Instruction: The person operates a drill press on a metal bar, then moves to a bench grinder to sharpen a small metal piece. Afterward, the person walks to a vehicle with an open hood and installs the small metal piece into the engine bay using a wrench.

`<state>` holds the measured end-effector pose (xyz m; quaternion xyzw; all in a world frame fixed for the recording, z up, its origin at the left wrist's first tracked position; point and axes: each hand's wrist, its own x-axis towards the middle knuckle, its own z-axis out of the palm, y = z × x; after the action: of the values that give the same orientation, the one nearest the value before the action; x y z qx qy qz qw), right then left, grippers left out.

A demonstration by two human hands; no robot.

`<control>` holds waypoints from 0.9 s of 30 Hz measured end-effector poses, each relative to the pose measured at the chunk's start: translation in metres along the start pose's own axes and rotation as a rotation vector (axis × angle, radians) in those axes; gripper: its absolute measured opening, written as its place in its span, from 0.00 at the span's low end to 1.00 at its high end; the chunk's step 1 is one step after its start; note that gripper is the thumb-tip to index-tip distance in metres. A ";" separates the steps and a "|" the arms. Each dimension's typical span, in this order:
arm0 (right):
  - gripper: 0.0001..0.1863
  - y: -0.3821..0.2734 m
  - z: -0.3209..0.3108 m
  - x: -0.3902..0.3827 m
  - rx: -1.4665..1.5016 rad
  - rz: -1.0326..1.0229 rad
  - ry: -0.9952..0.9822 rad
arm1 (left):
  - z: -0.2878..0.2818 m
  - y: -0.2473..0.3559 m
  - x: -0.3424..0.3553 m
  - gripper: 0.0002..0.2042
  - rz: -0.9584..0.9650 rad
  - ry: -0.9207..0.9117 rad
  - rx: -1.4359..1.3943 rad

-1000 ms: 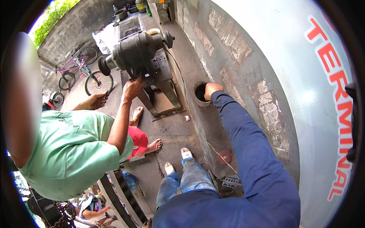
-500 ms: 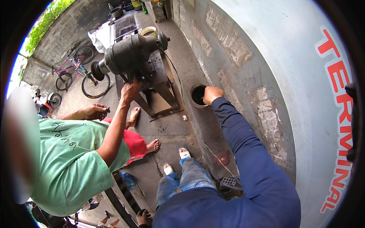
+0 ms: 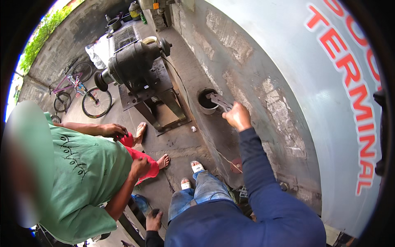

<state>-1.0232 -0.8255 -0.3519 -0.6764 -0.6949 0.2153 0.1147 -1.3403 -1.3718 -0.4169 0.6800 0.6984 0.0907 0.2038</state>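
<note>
Nearest you, your L hand is down by your L hip, fingers bent, w/ a small dark thing at the tips; can't tell if it's gripped or just there. Your R hand is out front, fingers closed round the handle end of a grey metal tool, pliers- or tongs-like. Its far end is at the mouth of the round pot, which sits by the foot of the wall. Can't tell if its jaws hold anything.

Progress, by the look of it: tool's in hand & at the pot, so that bit's done; it's not set down, so you're prob. mid-job. Pot's inside is too dark to say what's left.

Off to your L, a co-worker in a green shirt has both hands near their lap, apart from yours. Further out: dark motor-like machine on a metal stand, then a bicycle & mesh rack.
</note>
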 end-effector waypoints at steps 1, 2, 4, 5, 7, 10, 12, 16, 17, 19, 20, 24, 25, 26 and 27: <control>0.27 0.007 -0.003 -0.024 0.060 0.049 0.038 | -0.005 0.006 0.022 0.12 -0.016 -0.055 -0.124; 0.28 0.015 -0.005 -0.048 0.118 0.074 0.073 | -0.006 0.017 0.049 0.12 0.040 -0.082 -0.164; 0.28 0.026 -0.001 -0.095 0.166 0.032 0.109 | -0.010 0.041 0.102 0.15 -0.052 -0.154 -0.540; 0.28 0.032 -0.001 -0.120 0.319 -0.050 0.113 | -0.014 0.054 0.123 0.16 -0.017 -0.211 -0.598; 0.27 0.043 -0.004 -0.179 0.722 -0.003 0.076 | -0.021 0.077 0.161 0.20 -0.078 -0.388 -0.778; 0.30 0.039 0.006 -0.254 0.629 -0.004 0.277 | -0.016 0.118 0.217 0.23 -0.194 -0.454 -1.183; 0.33 0.039 0.013 -0.292 0.468 0.017 0.353 | -0.006 0.152 0.254 0.23 -0.165 -0.406 -1.442; 0.26 0.046 0.049 -0.323 0.991 0.087 0.330 | 0.038 0.213 0.289 0.23 0.169 -0.586 -1.010; 0.20 0.055 0.060 -0.316 0.795 0.155 0.381 | 0.050 0.219 0.293 0.27 0.563 -0.326 -0.461; 0.20 0.083 0.077 -0.296 0.631 0.200 0.340 | 0.077 0.228 0.306 0.32 0.733 -0.274 -0.216; 0.21 0.098 0.088 -0.284 0.780 0.318 0.240 | 0.089 0.232 0.317 0.32 0.736 -0.315 -0.045; 0.18 0.143 0.144 -0.246 0.778 0.324 0.283 | 0.121 0.247 0.371 0.21 0.443 -0.504 -0.121; 0.17 0.151 0.158 -0.234 0.898 0.478 0.241 | 0.128 0.252 0.384 0.19 0.154 -0.583 -0.343; 0.16 0.161 0.171 -0.223 1.046 0.562 0.228 | 0.137 0.256 0.395 0.19 -0.219 -0.663 -0.612; 0.17 0.171 0.181 -0.216 0.916 0.589 0.097 | 0.147 0.256 0.401 0.19 -0.230 -0.644 -0.587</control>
<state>-0.9395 -1.0667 -0.5607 -0.7324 -0.3050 0.4876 0.3645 -1.0439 -0.9829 -0.5106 0.5048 0.6152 0.0454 0.6038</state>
